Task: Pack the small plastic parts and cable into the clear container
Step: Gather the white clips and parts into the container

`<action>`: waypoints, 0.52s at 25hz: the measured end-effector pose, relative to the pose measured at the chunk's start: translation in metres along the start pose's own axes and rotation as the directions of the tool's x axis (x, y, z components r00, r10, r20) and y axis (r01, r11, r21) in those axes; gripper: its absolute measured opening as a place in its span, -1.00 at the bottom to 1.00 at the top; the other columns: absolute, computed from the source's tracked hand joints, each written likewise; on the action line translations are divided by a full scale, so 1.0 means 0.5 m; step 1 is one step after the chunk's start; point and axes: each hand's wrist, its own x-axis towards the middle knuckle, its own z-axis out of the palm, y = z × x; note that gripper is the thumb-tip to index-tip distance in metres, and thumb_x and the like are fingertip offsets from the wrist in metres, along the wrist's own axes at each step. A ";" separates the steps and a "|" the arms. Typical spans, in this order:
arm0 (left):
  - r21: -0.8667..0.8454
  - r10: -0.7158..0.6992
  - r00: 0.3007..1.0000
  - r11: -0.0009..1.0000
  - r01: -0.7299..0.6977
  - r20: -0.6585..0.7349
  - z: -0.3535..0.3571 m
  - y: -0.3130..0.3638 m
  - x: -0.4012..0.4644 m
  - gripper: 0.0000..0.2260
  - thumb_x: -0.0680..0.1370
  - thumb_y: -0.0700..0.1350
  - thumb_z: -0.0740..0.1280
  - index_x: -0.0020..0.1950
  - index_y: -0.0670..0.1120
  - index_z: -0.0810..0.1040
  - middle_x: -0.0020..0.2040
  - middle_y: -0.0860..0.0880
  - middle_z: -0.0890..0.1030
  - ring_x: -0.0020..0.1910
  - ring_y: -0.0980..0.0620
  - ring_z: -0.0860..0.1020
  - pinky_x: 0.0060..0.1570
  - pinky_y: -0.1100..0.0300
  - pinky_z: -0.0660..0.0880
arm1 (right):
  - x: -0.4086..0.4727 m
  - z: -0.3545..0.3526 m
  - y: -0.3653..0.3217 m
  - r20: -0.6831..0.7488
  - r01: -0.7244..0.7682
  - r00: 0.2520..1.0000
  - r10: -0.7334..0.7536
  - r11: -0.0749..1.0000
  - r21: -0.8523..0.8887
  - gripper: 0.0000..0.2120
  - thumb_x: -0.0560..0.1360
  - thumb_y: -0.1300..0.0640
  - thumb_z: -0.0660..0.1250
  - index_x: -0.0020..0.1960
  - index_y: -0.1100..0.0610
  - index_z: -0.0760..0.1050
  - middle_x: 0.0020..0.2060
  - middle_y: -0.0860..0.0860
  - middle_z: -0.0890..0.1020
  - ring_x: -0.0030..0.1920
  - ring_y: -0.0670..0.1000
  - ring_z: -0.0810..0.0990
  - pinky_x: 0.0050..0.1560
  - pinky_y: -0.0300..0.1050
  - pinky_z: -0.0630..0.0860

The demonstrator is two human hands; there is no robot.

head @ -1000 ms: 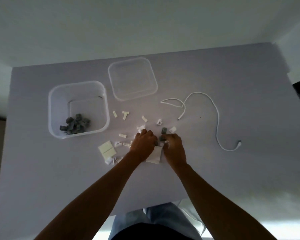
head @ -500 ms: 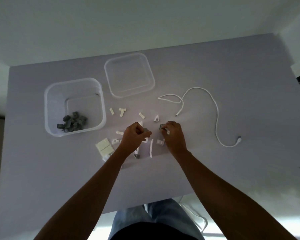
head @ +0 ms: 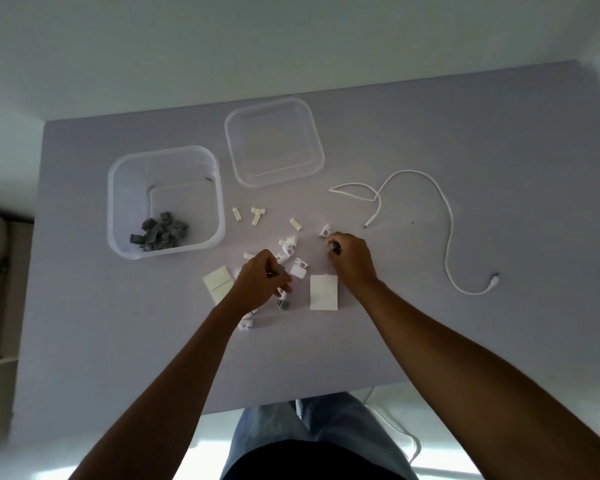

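Observation:
The clear container (head: pixel 118 202) stands at the table's left and has several grey plastic parts (head: pixel 160 233) in its near corner. Small white plastic parts (head: pixel 288 251) lie scattered in the middle of the table. My left hand (head: pixel 260 282) is curled over them and pinches a small grey part (head: pixel 282 270). My right hand (head: pixel 352 259) pinches another dark grey part (head: pixel 334 246) beside a white clip (head: pixel 324 231). One more grey part (head: pixel 284 304) lies below my left hand. The white cable (head: pixel 445 216) snakes across the right side, untouched.
The clear lid (head: pixel 274 142) lies upside down behind the parts. A white card (head: pixel 323 292) lies flat between my hands, and a cream rectangular piece (head: pixel 217 282) sits left of my left hand. The table's near edge (head: pixel 291 403) runs above my legs.
Both hands have lifted apart from the centre, each with a grey part picked from the pile. The white card, earlier on edge, now lies flat between them.

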 end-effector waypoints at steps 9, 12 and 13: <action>-0.208 -0.181 0.979 0.958 0.197 0.095 0.029 -0.037 -0.039 -0.90 0.53 -0.31 0.18 -0.09 -0.11 0.38 -0.31 -0.15 0.43 -0.38 -0.01 0.35 -0.43 0.18 0.27 | -0.093 -0.100 0.021 0.381 -0.387 0.836 0.395 -0.068 0.920 -0.85 0.49 0.29 0.23 -0.09 0.18 0.58 -0.14 0.13 0.63 -0.20 0.06 0.59 -0.25 -0.10 0.53; -0.303 -0.243 0.970 0.923 0.239 0.025 0.046 -0.041 -0.047 -0.78 0.61 -0.05 0.26 -0.18 -0.13 0.41 -0.41 -0.12 0.40 -0.45 0.00 0.32 -0.45 0.19 0.25 | -0.143 -0.106 0.050 0.391 -0.349 0.810 0.437 -0.176 0.920 -0.83 0.48 0.17 0.20 -0.13 0.20 0.54 -0.24 0.13 0.57 -0.29 0.08 0.54 -0.33 -0.13 0.44; -0.311 -0.270 0.963 0.917 0.250 -0.022 0.050 -0.045 -0.047 -0.76 0.61 -0.06 0.26 -0.22 -0.12 0.39 -0.43 -0.12 0.40 -0.46 -0.01 0.32 -0.46 0.20 0.23 | -0.156 -0.105 0.057 0.386 -0.350 0.790 0.477 -0.167 0.922 -0.83 0.49 0.13 0.21 -0.17 0.18 0.53 -0.27 0.12 0.55 -0.33 0.07 0.52 -0.37 -0.14 0.40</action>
